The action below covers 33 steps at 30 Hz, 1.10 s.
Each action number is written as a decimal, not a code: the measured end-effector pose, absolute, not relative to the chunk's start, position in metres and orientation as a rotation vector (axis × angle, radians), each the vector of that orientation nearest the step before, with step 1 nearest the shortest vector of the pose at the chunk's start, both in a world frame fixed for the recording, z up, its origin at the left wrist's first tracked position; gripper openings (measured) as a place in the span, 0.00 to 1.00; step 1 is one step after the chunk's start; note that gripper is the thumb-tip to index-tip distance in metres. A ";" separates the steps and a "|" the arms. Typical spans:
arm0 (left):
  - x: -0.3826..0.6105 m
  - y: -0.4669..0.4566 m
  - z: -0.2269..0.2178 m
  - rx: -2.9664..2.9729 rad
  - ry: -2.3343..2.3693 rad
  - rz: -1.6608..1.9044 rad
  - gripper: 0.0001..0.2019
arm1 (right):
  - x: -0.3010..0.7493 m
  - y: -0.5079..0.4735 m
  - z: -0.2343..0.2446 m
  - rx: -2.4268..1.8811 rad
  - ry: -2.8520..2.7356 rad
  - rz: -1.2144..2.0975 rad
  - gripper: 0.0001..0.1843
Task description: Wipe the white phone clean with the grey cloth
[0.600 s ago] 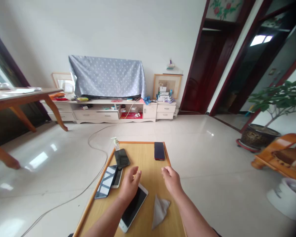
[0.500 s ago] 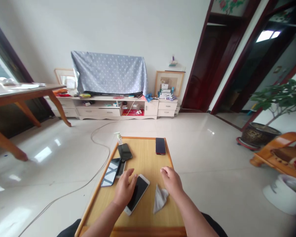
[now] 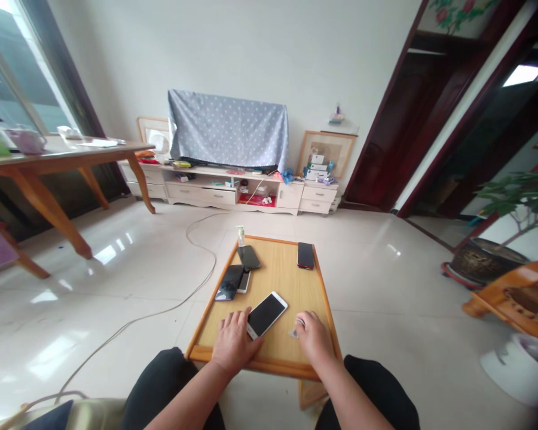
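Observation:
My left hand (image 3: 233, 341) lies flat on the small wooden table (image 3: 291, 280), fingers spread, touching the near end of a white-framed phone (image 3: 267, 314) with a dark screen. My right hand (image 3: 311, 335) rests on the table just to its right, covering a pale cloth (image 3: 292, 332) of which only a corner shows. Farther off on the table lie a red-edged phone (image 3: 305, 255), a black phone (image 3: 249, 257) and two overlapping phones (image 3: 231, 282) at the left edge. A small pump bottle (image 3: 241, 236) stands at the far left corner.
A cable (image 3: 197, 239) snakes over the shiny tiled floor to the left. A large wooden table (image 3: 58, 161) stands far left. A TV stand (image 3: 233, 188) with a cloth-covered screen lines the back wall. A potted plant (image 3: 484, 257) and wooden chair (image 3: 515, 292) are right.
My view has pulled back and up, so the table looks smaller and my knees show. Both hands have drawn toward the near edge; the right one now covers the cloth.

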State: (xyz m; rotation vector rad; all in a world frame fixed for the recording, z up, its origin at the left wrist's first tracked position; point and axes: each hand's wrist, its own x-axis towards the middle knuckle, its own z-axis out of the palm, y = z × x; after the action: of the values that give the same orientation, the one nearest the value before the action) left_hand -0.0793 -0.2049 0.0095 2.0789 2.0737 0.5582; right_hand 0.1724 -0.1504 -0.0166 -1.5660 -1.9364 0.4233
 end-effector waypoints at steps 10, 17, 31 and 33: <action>-0.085 -0.212 0.012 2.153 1.989 0.528 0.35 | 0.112 -0.140 -0.006 -1.432 -1.935 0.324 0.15; -0.094 -0.212 0.005 2.166 1.979 0.554 0.32 | 0.076 -0.206 -0.004 -1.115 -2.475 0.407 0.25; -0.102 -0.214 0.002 2.111 1.939 0.650 0.33 | 0.076 -0.182 -0.006 -1.048 -2.607 0.427 0.26; -0.102 -0.214 0.004 2.097 1.941 0.667 0.33 | 0.080 -0.168 -0.004 -1.228 -2.542 0.379 0.27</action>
State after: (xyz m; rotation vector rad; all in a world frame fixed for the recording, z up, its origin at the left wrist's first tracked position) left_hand -0.1015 -0.2140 0.0041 2.0969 1.9408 0.6668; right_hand 0.0795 -0.1678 -0.0038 -1.2279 -2.5416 0.3794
